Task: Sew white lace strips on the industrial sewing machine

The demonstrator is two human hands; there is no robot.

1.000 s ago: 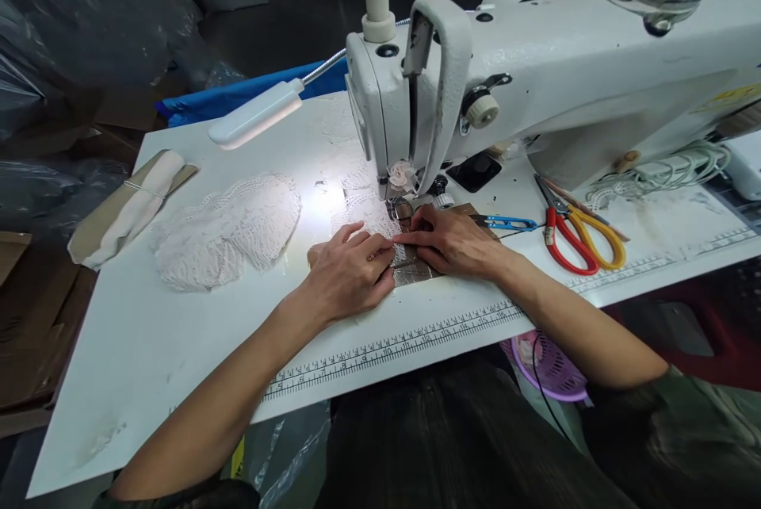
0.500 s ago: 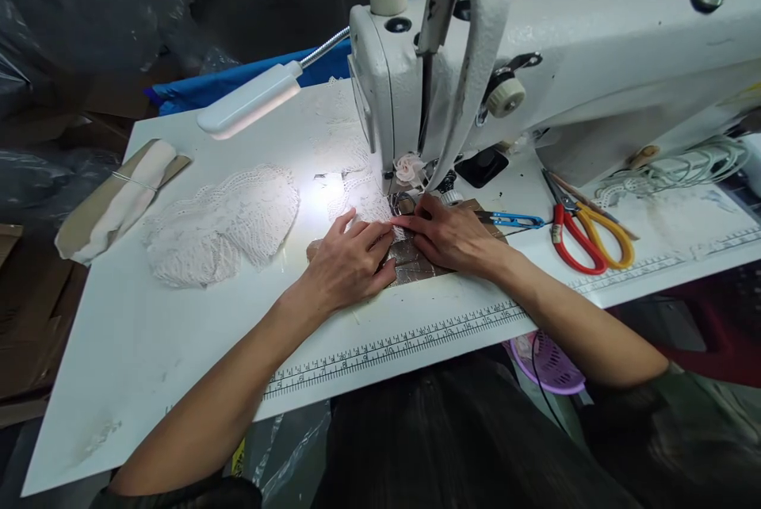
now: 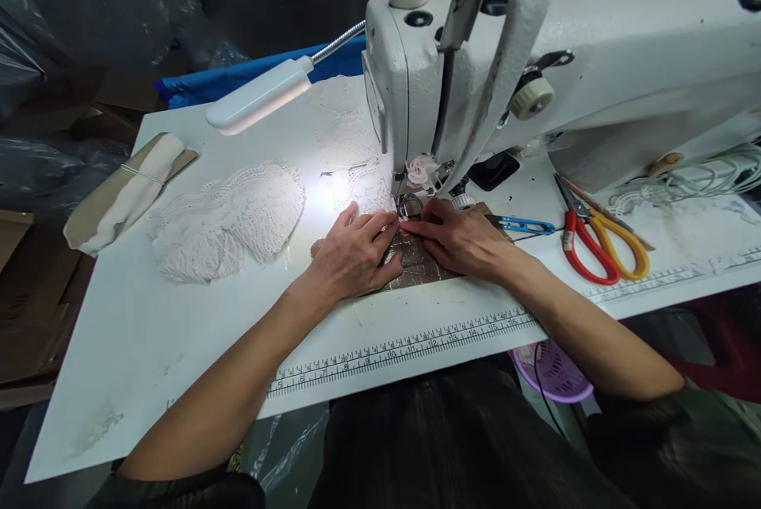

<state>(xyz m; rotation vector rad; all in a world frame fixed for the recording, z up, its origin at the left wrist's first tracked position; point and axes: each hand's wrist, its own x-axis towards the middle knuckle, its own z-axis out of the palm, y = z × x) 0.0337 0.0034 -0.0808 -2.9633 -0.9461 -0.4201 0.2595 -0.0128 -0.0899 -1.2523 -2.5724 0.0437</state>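
My left hand (image 3: 355, 255) and my right hand (image 3: 464, 239) lie flat side by side on a brownish checked fabric piece (image 3: 416, 265), fingertips meeting just in front of the presser foot (image 3: 409, 204) of a white sewing machine (image 3: 535, 57). Both hands press the fabric down on the white table (image 3: 178, 334). A small cream fabric flower (image 3: 422, 170) sits at the needle area, right above my fingertips. The needle itself is hidden behind the machine head.
A pile of white lace pieces (image 3: 229, 220) lies left of my hands, under a gooseneck lamp (image 3: 258, 101). A rolled white cloth on card (image 3: 128, 192) sits far left. Blue thread snips (image 3: 523, 225), red and yellow scissors (image 3: 600, 243) lie right. A purple basket (image 3: 552, 374) hangs below.
Both hands have slid the fabric a little farther toward the presser foot. My head has moved closer, so the machine looms larger.
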